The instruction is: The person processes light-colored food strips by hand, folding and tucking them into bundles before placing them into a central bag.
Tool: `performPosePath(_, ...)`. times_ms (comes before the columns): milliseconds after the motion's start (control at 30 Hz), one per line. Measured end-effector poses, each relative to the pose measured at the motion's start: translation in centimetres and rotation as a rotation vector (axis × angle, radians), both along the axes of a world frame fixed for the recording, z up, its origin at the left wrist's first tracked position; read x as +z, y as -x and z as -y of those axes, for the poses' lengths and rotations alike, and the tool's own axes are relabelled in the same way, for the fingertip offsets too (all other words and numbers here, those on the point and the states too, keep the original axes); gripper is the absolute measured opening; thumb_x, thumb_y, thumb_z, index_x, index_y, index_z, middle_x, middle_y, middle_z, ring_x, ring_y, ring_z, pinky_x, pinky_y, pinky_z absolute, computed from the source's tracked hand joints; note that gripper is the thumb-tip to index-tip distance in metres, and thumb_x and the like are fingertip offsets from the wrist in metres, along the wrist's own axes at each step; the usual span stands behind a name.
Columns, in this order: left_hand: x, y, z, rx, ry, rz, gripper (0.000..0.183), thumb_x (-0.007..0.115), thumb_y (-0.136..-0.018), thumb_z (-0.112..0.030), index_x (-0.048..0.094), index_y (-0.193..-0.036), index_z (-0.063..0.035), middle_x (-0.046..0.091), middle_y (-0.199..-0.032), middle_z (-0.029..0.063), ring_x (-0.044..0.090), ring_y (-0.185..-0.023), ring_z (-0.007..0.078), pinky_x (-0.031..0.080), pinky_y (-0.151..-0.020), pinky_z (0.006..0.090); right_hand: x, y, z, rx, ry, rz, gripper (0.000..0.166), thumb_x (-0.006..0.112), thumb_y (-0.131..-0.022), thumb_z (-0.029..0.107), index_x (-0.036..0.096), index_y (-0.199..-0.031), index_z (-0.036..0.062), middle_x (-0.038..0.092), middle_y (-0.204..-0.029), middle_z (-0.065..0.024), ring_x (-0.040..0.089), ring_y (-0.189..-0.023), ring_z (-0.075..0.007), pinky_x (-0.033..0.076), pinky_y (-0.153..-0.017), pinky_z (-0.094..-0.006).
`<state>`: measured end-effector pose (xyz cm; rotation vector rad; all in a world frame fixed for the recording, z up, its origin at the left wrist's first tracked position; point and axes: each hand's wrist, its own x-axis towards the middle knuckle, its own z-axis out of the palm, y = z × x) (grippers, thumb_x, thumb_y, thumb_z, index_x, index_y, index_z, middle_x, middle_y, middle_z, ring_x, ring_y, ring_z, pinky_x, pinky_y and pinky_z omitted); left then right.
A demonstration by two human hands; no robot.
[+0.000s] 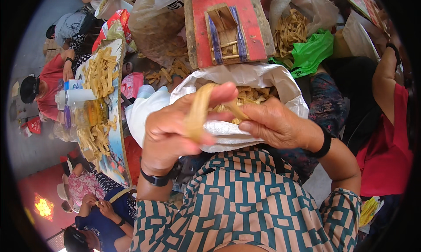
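A flat tan strip, blurred by motion, curves over the fingers of my left hand; its exact material cannot be told. Those fingers are spread, with the strip looped around or between them. My right hand pinches what looks like an end of the same strip between thumb and forefinger. Both hands are above a white woven sack whose mouth is rolled wide. Inside the sack, short folded tan pieces are partly hidden by my hands.
Beyond the sack stands a red wooden board carrying a small wooden frame. Left is a table with strip bundles and bottles. A green plastic bag and a sack of strips lie right. Several people sit around.
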<state>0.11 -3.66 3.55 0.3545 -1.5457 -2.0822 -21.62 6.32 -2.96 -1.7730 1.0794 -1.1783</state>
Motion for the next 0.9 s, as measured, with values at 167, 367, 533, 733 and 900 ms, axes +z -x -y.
performPosePath(167,-0.4,1.9,-1.9,0.147,1.404,0.355,0.02,0.078,-0.071,-0.015,0.067,-0.085,-0.0062,0.064,-0.11,0.0092,0.064,-0.1,0.0287,0.054,-0.084,0.0398,2.4,0.4,-0.7,0.275,-0.7,0.589,0.034,0.05,-0.108,0.037,0.061,-0.1,0.0055,0.056,-0.072,0.0022,0.056,-0.061,-0.0057,0.042,-0.055,-0.0212)
performPosePath(367,-0.9,2.2,-3.3,0.13,1.477,0.353,0.015,0.073,-0.072,-0.013,0.065,-0.084,-0.0083,0.062,-0.102,0.0041,0.06,-0.081,0.0208,0.051,-0.065,0.0302,2.6,0.4,-1.8,0.204,-0.831,0.846,0.023,0.062,-0.102,0.027,0.066,-0.095,0.0054,0.061,-0.076,0.0022,0.052,-0.058,-0.003,0.039,-0.054,-0.0166)
performPosePath(533,-1.7,1.8,-3.9,0.356,1.637,0.287,0.015,0.072,-0.077,-0.012,0.07,-0.092,-0.0094,0.066,-0.119,0.0063,0.065,-0.102,0.0232,0.053,-0.081,0.0356,2.5,-0.8,-1.9,0.077,-0.8,1.034,0.011,0.069,-0.096,0.018,0.067,-0.096,0.0077,0.061,-0.074,0.004,0.045,-0.053,-0.0013,0.033,-0.048,-0.0169)
performPosePath(733,-2.0,1.1,-4.4,0.713,1.657,0.431,0.018,0.069,-0.084,-0.017,0.074,-0.101,-0.0116,0.067,-0.13,0.0102,0.056,-0.126,0.0313,0.031,-0.113,0.0554,3.0,-1.3,-1.7,0.163,-0.692,1.069,0.009,0.069,-0.095,0.016,0.064,-0.095,0.0092,0.054,-0.071,0.0082,0.041,-0.055,0.0005,0.03,-0.048,-0.0169)
performPosePath(900,-3.1,0.3,-3.6,0.588,1.251,0.432,0.025,0.076,-0.082,-0.009,0.073,-0.106,-0.0074,0.071,-0.114,0.015,0.066,-0.105,0.0284,0.05,-0.094,0.0383,2.3,-0.9,-1.7,0.019,-0.719,0.817,0.01,0.068,-0.095,0.014,0.062,-0.101,0.0088,0.055,-0.079,0.0081,0.046,-0.065,0.0009,0.033,-0.055,-0.0166)
